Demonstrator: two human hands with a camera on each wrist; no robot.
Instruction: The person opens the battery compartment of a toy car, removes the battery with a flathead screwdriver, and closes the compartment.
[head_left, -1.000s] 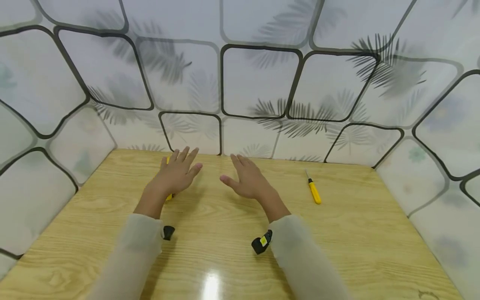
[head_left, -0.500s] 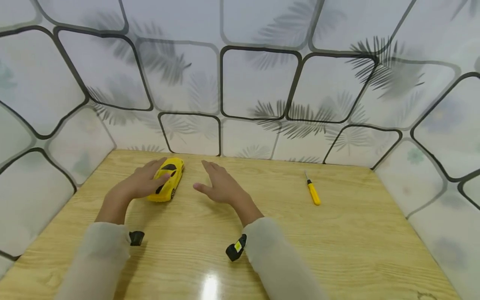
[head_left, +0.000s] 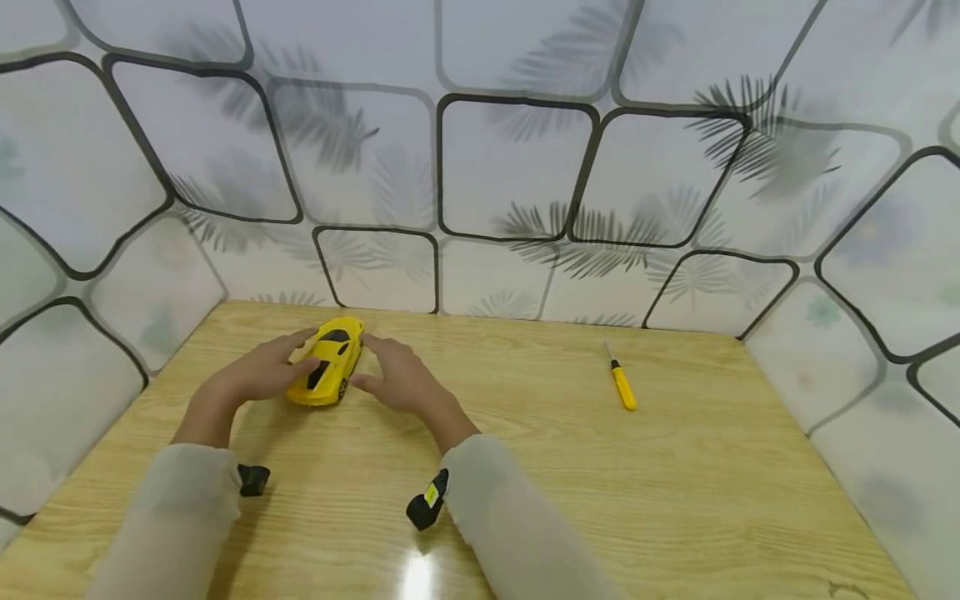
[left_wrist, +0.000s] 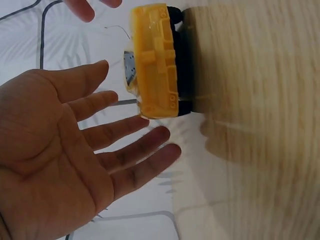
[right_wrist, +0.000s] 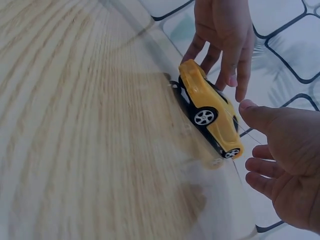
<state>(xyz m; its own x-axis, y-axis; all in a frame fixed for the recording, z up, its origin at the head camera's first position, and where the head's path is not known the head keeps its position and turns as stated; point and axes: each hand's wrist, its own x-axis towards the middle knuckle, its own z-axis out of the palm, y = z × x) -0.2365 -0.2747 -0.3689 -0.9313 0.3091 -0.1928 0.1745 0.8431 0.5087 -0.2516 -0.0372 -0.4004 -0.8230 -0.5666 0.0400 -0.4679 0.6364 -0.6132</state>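
Observation:
A yellow toy car [head_left: 330,367] with black windows stands on its wheels on the wooden table, near the back left. My left hand [head_left: 258,367] is at its left side, fingers extended, thumb over the car's rear part in the head view. On the other side my right hand [head_left: 401,375] reaches in, with its fingertips close to the car's right flank. The left wrist view shows the car's end [left_wrist: 155,62] beyond the spread fingers of the left hand [left_wrist: 65,145]. Silver wheels [right_wrist: 205,117] show in the right wrist view, where the right hand [right_wrist: 290,155] is beside the car.
A screwdriver [head_left: 622,385] with a yellow handle lies on the right part of the table [head_left: 675,500]. Patterned fabric walls [head_left: 517,167] rise behind the table and along both sides. Each wrist carries a small black camera [head_left: 427,500].
Both hands have moved left. The left hand has shifted off the car to its left side, uncovering it, and the right hand has come up to its right side. The car stays in place.

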